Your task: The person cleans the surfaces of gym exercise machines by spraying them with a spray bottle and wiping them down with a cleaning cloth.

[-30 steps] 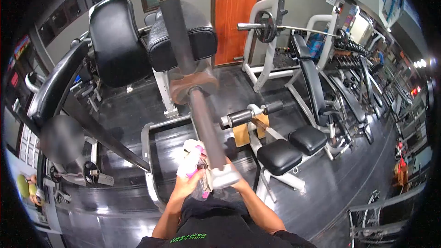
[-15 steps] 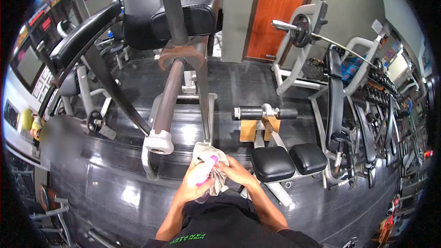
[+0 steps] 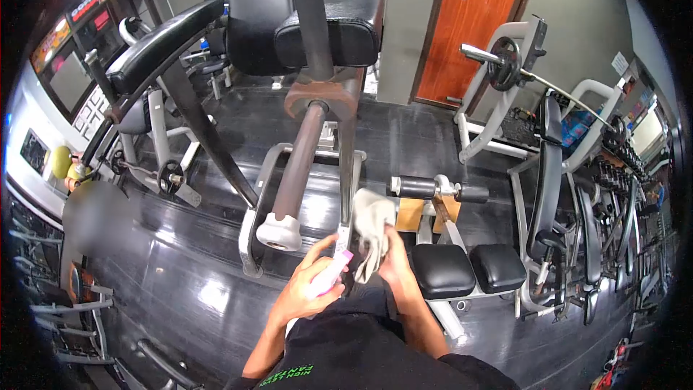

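Observation:
My left hand [image 3: 309, 290] is closed around a white-and-pink bottle [image 3: 328, 276], its pink end pointing up and away from me. My fingers cover part of it, and its lower end is hidden. In my right hand [image 3: 393, 258] is a crumpled off-white cloth [image 3: 372, 224], gripped at its right side and hanging down in folds. Bottle and cloth are apart, in front of my dark shirt. Just beyond both hands stands an exercise machine with black pads [image 3: 328, 32] and a brown metal bar [image 3: 302, 162] ending in a white cap.
Right of my hands is a low bench with black seat pads [image 3: 442, 271] and foam rollers [image 3: 415, 188]. Behind it stands a barbell rack [image 3: 498, 87]. Dumbbells [image 3: 613, 173] line the far right. An orange door [image 3: 473, 29] is at the back. A blurred patch covers something at left.
My hands have moved apart: the cloth, earlier bunched against the bottle, is now to the right of it and raised. The view has shifted, so the machines appear further right.

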Available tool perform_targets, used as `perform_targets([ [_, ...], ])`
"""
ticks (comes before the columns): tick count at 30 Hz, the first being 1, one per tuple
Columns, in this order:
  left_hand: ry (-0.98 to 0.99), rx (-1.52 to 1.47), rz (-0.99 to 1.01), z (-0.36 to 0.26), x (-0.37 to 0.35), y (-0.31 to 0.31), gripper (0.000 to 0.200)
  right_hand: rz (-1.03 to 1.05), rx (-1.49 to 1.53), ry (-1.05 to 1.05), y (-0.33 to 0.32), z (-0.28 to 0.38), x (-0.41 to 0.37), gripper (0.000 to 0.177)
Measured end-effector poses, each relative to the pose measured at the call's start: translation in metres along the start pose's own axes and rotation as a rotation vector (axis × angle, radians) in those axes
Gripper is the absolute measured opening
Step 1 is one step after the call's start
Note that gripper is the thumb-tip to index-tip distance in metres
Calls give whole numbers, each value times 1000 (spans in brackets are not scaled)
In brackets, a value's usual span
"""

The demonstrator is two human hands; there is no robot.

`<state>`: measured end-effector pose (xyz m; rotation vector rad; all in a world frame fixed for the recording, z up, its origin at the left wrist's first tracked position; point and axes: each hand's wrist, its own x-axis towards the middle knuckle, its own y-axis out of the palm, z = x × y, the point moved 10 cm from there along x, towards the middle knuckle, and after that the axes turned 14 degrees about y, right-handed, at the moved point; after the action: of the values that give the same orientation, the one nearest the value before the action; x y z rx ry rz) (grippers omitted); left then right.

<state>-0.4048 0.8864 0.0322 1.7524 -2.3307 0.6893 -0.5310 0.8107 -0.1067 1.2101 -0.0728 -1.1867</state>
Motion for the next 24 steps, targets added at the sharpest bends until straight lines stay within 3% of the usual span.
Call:
perform_targets([
  [2, 121, 65, 8, -22, 15, -5, 30, 158, 198, 2, 10, 10, 10, 39],
  [3, 146, 84, 5, -23, 18, -6, 29, 360, 179, -19, 30, 22, 13, 39],
  [4, 149, 94, -6, -26, 23, -8, 29, 371, 171, -13, 34, 26, 19, 39],
  [6, 9, 45, 6, -22, 32, -5, 28, 190, 209, -65, 28, 44, 33, 39],
  [8, 59, 49, -62, -23, 45, -6, 30, 189, 205, -45, 35, 60, 47, 40],
  [10, 250, 159, -84, -35, 62, -4, 32, 311, 152, -59, 51, 80, 62, 39],
  [11, 293, 150, -154, -36, 68, -4, 33, 235, 147, -44, 45, 87, 73, 39],
  [14, 334, 194, -253, -29, 89, -2, 31, 377, 105, -54, 61, 116, 95, 39],
  [19, 382, 185, -363, -33, 132, -5, 32, 394, 152, -177, 101, 191, 99, 44],
  [22, 534, 173, -471, -46, 141, -5, 33, 146, 26, -535, 123, 259, 89, 48],
  [24, 453, 157, -636, -41, 143, -12, 32, 212, -273, -926, 159, 295, 74, 48],
])
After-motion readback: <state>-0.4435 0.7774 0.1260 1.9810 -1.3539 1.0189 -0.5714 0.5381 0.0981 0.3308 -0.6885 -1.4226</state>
